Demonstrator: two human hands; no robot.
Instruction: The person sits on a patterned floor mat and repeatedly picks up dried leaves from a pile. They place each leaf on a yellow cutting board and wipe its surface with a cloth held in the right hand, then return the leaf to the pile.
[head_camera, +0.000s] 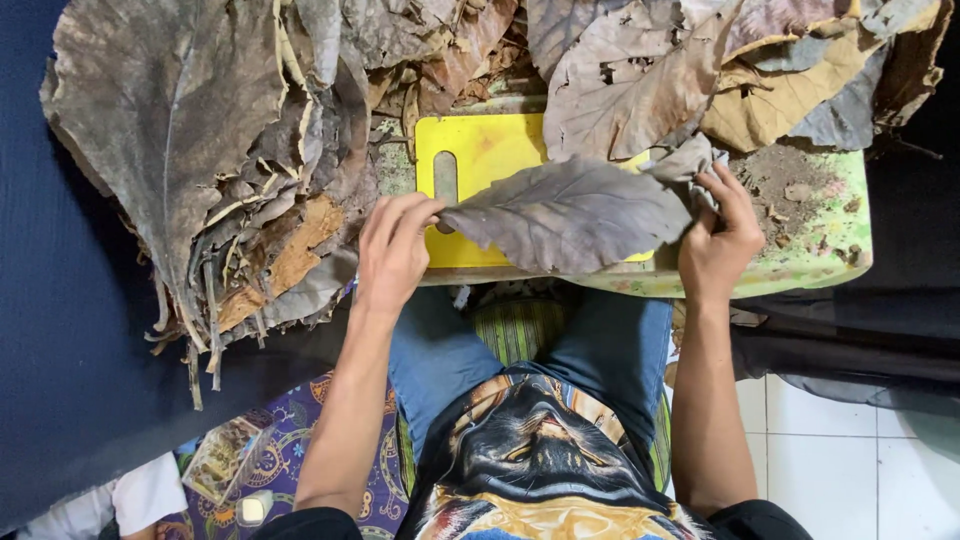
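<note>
Spreading a single dried leaf (570, 215) flat, that is the step in hand as I read it. The leaf is grey-brown and lies across a yellow cutting board (478, 150), which sits on a worn pale-green surface (830, 245) in front of the person's knees. Left hand (392, 250) has its fingers closed on the narrow tip of the leaf, at the board's near-left corner. Right hand (718, 235) is clamped on the broad, crumpled end at the far side, thumb over the top. So the leaf is held taut between the two, just over the board rather than pressed down on it.

All around lies a heap of dried leaves (220, 150), big brown ones piled to the left and more hanging over the back edge (700, 70). Crumbs of leaf litter dust the bare green patch on the right.

Next move, I'd judge, calls for a light touch: these leaves look brittle, so any pull should be even from both ends, easing the crumpled end open without tearing along the midrib.
</note>
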